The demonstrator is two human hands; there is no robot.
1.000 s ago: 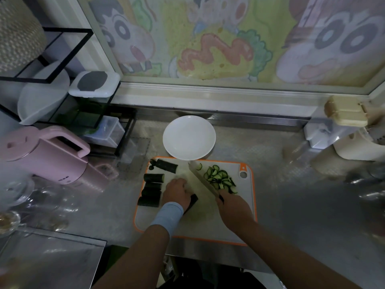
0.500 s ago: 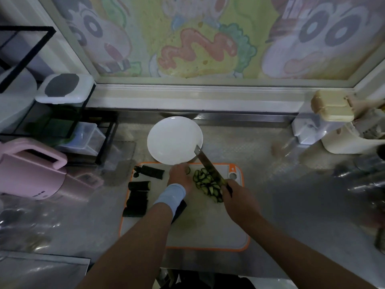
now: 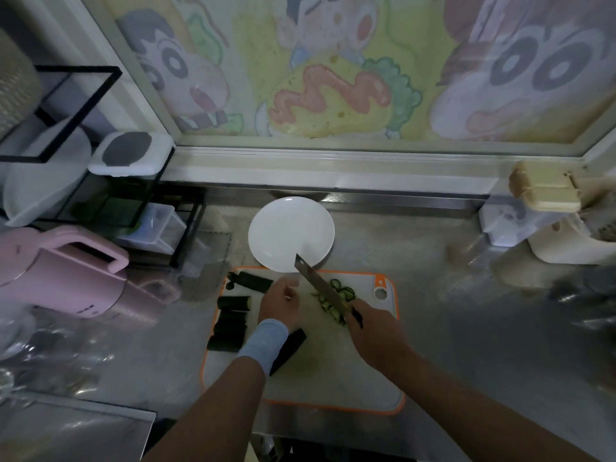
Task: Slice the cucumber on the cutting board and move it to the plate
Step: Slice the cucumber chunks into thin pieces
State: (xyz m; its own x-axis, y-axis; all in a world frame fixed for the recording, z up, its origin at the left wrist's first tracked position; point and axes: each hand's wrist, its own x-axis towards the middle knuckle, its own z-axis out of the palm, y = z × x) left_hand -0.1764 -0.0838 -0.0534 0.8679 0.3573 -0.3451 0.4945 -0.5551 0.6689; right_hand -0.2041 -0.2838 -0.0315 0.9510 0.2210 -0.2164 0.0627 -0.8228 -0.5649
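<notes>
Long steel-bladed kitchen knife is gripped by right hand, fingers wrapped tight round the dark handle; the blade is angled away from the body, with its tip over the near rim of the round white ceramic plate

Thin green cucumber slices are heaped along the blade's right side, on the far right part of the white plastic cutting board with orange rim; some seem to be riding on the blade, but that cannot be told for sure. Judged as a scoop-and-carry: the blade is probably used flat as a shovel so many slices go across at once

Left hand, with a light blue wristband on its wrist, is kept just left of the blade, fingers loosely curled inward. Whether a slice is pinched cannot be told; likely the hand is cupped there to guard or push the slices

The plate is set just beyond the board's far edge, likely so the carry is short. No slices are seen on it yet

Dark uncut cucumber chunks are parked along the board's left side, apart from the slices. One long dark cucumber piece lies under the left wrist, so slicing is judged unfinished

Pink plastic kettle stands well left on the steel counter
</notes>
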